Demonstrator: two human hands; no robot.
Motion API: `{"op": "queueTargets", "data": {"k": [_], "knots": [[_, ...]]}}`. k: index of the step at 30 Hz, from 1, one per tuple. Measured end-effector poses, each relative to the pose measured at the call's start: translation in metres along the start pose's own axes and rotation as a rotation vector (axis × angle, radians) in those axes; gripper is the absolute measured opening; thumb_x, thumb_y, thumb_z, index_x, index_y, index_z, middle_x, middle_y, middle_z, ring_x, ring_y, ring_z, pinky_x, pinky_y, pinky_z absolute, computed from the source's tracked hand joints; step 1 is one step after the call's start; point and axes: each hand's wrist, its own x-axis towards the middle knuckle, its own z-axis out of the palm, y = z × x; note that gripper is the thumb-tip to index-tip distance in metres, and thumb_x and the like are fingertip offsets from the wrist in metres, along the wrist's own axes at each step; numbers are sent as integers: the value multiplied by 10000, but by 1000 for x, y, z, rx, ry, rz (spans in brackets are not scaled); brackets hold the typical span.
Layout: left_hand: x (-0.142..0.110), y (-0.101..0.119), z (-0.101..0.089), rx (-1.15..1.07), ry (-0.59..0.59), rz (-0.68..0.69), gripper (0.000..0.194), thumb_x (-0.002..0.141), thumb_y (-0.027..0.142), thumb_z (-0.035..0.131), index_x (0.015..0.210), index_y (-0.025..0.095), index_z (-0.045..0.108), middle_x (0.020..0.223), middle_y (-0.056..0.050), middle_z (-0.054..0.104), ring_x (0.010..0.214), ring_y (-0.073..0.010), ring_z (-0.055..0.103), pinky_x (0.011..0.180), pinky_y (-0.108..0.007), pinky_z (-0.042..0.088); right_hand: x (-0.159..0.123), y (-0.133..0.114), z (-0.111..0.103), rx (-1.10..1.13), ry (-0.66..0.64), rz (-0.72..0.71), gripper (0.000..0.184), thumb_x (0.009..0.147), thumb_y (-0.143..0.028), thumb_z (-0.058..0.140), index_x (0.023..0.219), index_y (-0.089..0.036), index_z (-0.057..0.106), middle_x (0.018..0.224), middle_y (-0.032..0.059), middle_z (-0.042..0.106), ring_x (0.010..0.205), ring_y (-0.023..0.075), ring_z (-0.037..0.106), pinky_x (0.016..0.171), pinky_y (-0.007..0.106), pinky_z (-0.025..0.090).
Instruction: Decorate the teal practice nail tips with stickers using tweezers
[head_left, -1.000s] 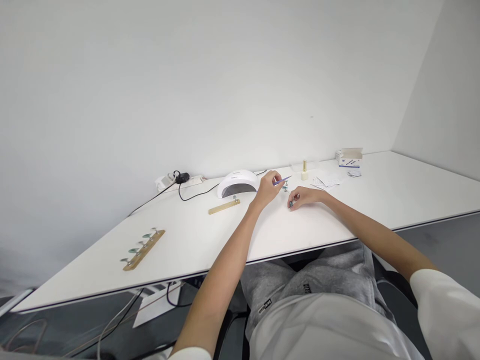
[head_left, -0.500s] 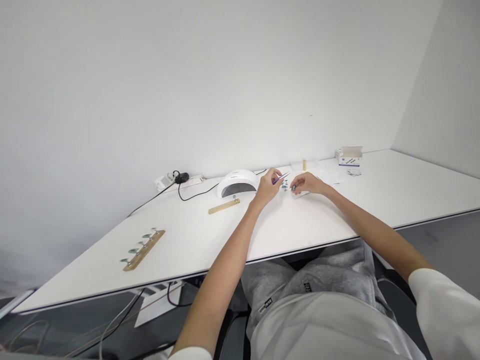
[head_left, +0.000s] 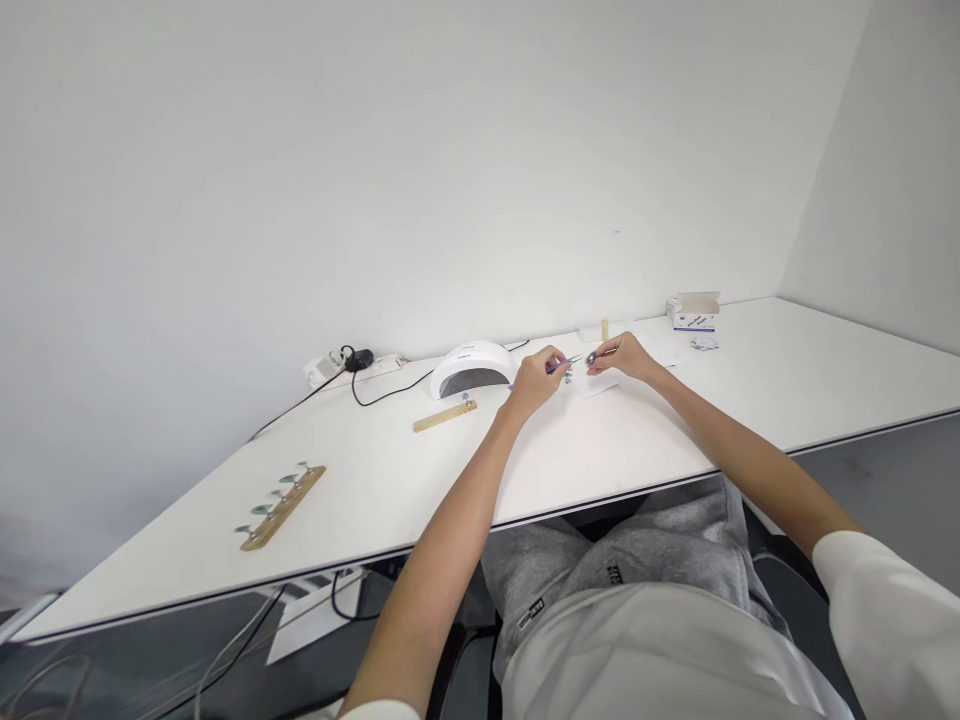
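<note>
My left hand (head_left: 538, 380) is closed around slim blue tweezers (head_left: 561, 365), whose pale tip points right toward my other hand. Between the fingertips of my right hand (head_left: 626, 356) is a small, shiny dark-blue nail tip (head_left: 591, 359), apparently on a little stand. The tweezers' tip is close to it, with a small gap visible. Below, several small blue-green nail tips on metal stands (head_left: 568, 377) are partly hidden by my left hand. A white sheet (head_left: 598, 388) lies under my right hand.
Behind my left hand stands a white nail lamp (head_left: 472, 366). A wooden bar (head_left: 444, 416) carries one stand; another wooden holder (head_left: 283, 508) has several nail tips. A power strip (head_left: 322, 370) with cables lies back left, and an alcohol pads box (head_left: 695, 312) back right.
My right hand has lifted slightly and turned, bringing the nail tip up beside the tweezers' tip. My left hand has shifted slightly down, with the tweezers held flatter. The view has moved a little.
</note>
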Motion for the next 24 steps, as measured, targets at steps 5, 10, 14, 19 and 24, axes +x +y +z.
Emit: {"op": "queueTargets", "data": {"k": [5, 10, 14, 19, 24], "knots": [[-1, 1, 1, 44, -29, 9, 113, 792, 294, 587, 755, 187, 597, 649, 8, 587, 595, -120, 507, 611, -255, 408, 1, 1, 0, 12, 55, -6, 302, 451, -301, 881, 665, -139, 743, 672, 74, 733, 667, 239, 720, 730, 346, 613], [-2, 3, 2, 56, -41, 24, 118, 799, 299, 582, 755, 190, 596, 664, 2, 602, 610, -126, 524, 637, -263, 422, -1, -2, 0, 13, 61, 1, 275, 448, -280, 872, 642, -137, 740, 656, 72, 730, 665, 242, 721, 729, 344, 608], [-1, 1, 3, 56, -46, 23, 129, 798, 309, 582, 752, 190, 594, 662, -1, 605, 614, -129, 528, 629, -261, 424, -1, -2, -2, -9, 47, -9, 251, 476, -292, 856, 640, -135, 749, 659, 74, 730, 662, 240, 719, 740, 348, 601], [-1, 1, 3, 51, -54, 21, 140, 798, 322, 583, 756, 189, 593, 660, -3, 609, 619, -130, 530, 622, -259, 421, 2, 4, -6, -35, 50, -43, 276, 486, -313, 844, 683, -139, 761, 726, 77, 744, 714, 240, 720, 789, 356, 585], [-3, 5, 3, 29, -67, 18, 132, 793, 313, 585, 756, 188, 593, 651, -2, 601, 612, -129, 521, 614, -260, 414, 1, 3, -5, -72, 64, -67, 259, 481, -289, 847, 676, -143, 760, 720, 71, 740, 709, 227, 711, 769, 343, 583]]}}
